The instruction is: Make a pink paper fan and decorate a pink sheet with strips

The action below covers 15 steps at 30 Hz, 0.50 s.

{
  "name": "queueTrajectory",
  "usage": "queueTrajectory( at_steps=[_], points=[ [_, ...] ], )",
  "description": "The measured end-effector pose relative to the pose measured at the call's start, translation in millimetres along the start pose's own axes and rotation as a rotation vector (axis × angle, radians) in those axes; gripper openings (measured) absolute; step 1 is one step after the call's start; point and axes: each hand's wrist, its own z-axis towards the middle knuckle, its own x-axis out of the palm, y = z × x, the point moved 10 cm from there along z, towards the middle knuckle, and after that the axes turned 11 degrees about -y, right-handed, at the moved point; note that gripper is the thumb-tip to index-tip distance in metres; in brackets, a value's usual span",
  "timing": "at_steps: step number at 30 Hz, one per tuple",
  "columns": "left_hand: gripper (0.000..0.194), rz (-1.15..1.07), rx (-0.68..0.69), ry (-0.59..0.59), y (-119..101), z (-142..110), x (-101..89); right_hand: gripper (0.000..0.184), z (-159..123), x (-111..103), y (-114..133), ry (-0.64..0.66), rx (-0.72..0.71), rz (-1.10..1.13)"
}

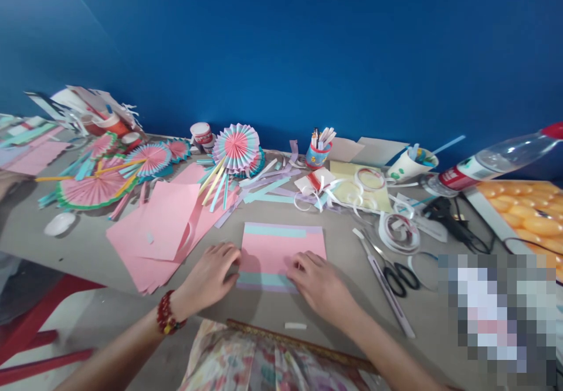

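Note:
A pink sheet of paper (268,254) lies flat on the grey table in front of me, with light blue and lilac strips along its far and near edges. My left hand (215,275) rests by its left edge, fingers bent and the thumb apart from them. On the right part of the sheet sits my right hand (320,282), its fingers curled in with thumb and forefinger close together; whatever may be between them is hidden. A red bead bracelet (166,313) circles my left wrist. A small white strip (295,326) lies near the table's front edge.
Pink sheets (153,221) and folded paper fans (236,148) lie left. At right are a utility knife (387,297), scissors (398,276), tape rolls (399,233), a glue gun (455,221) and a tilted plastic bottle (488,162). Another person's hand (11,183) shows at far left.

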Motion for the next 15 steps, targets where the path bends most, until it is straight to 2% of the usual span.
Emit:
queueTrajectory(
  at_steps=[2,5,7,10,15],
  points=[
    [0.031,-0.01,0.12,0.002,-19.1,-1.8,3.5,0.028,-1.4,3.4,4.9,0.002,-0.036,-0.002],
    [0.049,0.001,0.384,0.072,-55.7,-9.7,18.3,0.029,-2.9,8.3,9.2,0.001,-0.061,-0.002],
    [0.062,0.039,0.481,0.119,-66.0,-14.9,27.8,0.028,-4.6,9.2,10.3,-0.004,-0.064,-0.003],
    [0.078,0.09,0.512,0.137,-59.7,-20.4,31.1,0.027,-11.7,5.0,8.4,-0.03,-0.069,0.004],
    [0.079,0.177,0.501,0.09,-31.6,-33.7,18.7,0.04,-32.7,-8.5,-6.4,-0.093,-0.057,-0.024]
  ],
)
